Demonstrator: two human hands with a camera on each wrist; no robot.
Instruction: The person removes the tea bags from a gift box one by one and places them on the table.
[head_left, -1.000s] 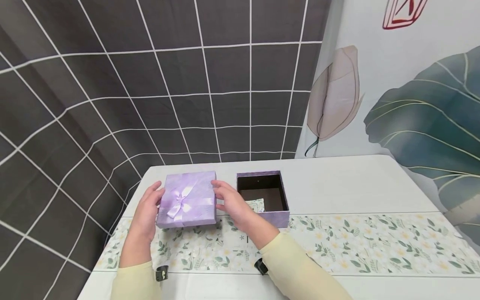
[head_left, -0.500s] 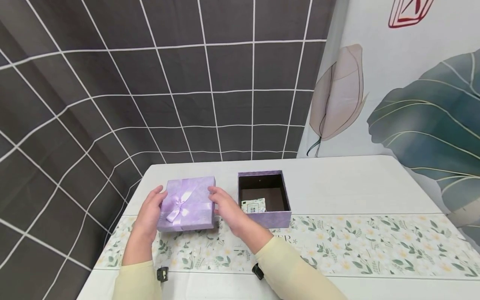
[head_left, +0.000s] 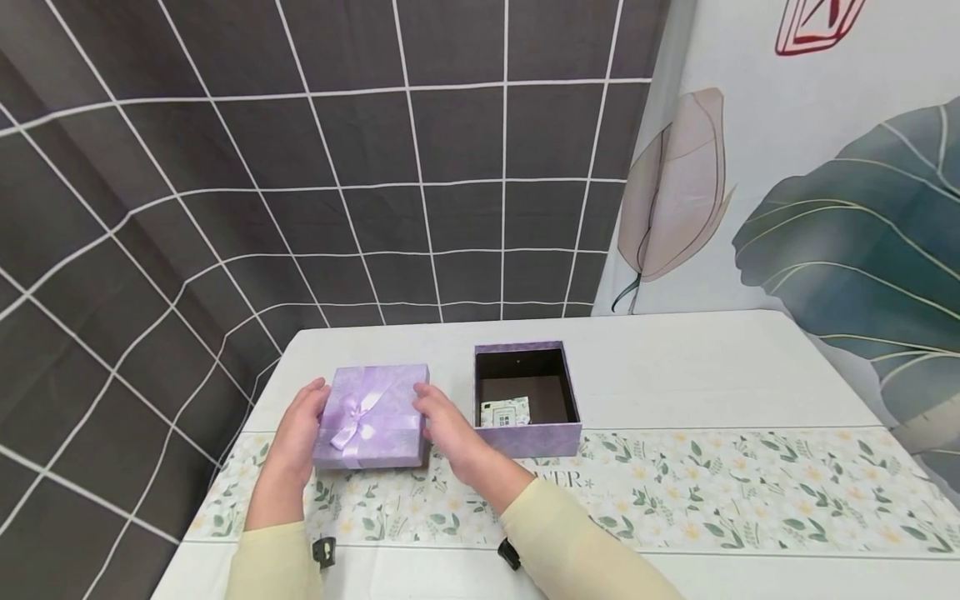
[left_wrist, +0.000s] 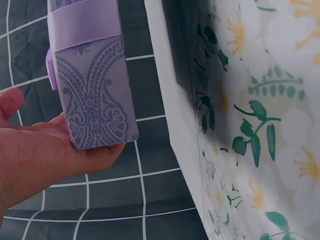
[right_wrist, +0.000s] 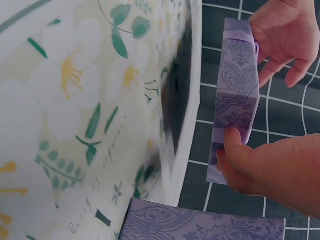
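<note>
A square lilac gift-box lid (head_left: 393,429) with a satin ribbon and bow is held between both hands, at the left of the table. My left hand (head_left: 294,437) holds its left side; in the left wrist view the thumb stands off the lid (left_wrist: 95,100) while fingers pass behind it. At the right side, my right hand (head_left: 455,433) grips the lid's edge, thumb on the side wall in the right wrist view. Both wrist views show a gap between lid and tabletop. The uncovered box (head_left: 543,442), dark inside, stands right of the right hand. A small floral card (head_left: 506,412) lies in it.
The white table (head_left: 690,367) carries a floral printed band (head_left: 712,492) across its front part. Behind and to the left hangs a dark gridded cloth (head_left: 457,150). A leaf-printed cloth (head_left: 675,192) hangs at the back right.
Both hands have brought the lid toward the front of the table and lower. The right forearm has drawn back a little left, showing more of the card. The box has stayed in place.
</note>
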